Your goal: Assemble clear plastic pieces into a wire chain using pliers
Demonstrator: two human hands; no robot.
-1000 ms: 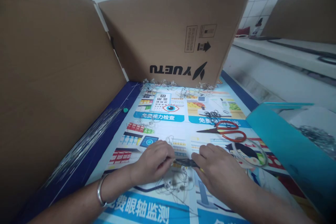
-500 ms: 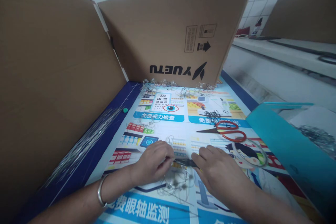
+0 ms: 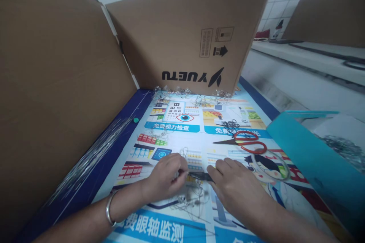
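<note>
My right hand [image 3: 232,180] is wrapped round a pair of dark-jawed pliers [image 3: 199,175], whose jaws point left. Close to the tip of the jaws, my left hand [image 3: 172,174] is closed in a pinch, with a silver bangle on its wrist. Thin wire seems to be between its fingers, though most of it is hidden. Below the pliers, a loose tangle of thin wire pieces [image 3: 189,199] hangs or lies over the printed sheet; I cannot tell which. Red-handled scissors [image 3: 242,141] lie beyond my right hand, beside a coil of pale wire [image 3: 273,165].
Cardboard panels [image 3: 182,34] stand at the back and left. Straight wires [image 3: 94,159] lie in a bundle on the left. Wire pieces [image 3: 176,91] line the back edge, and dark rings [image 3: 232,124] lie near the scissors. A turquoise box [image 3: 310,155] on the right holds metal pieces.
Both hands stay almost in place. The pliers and the wire below them shift very slightly, and the whole view moves a little to the left.
</note>
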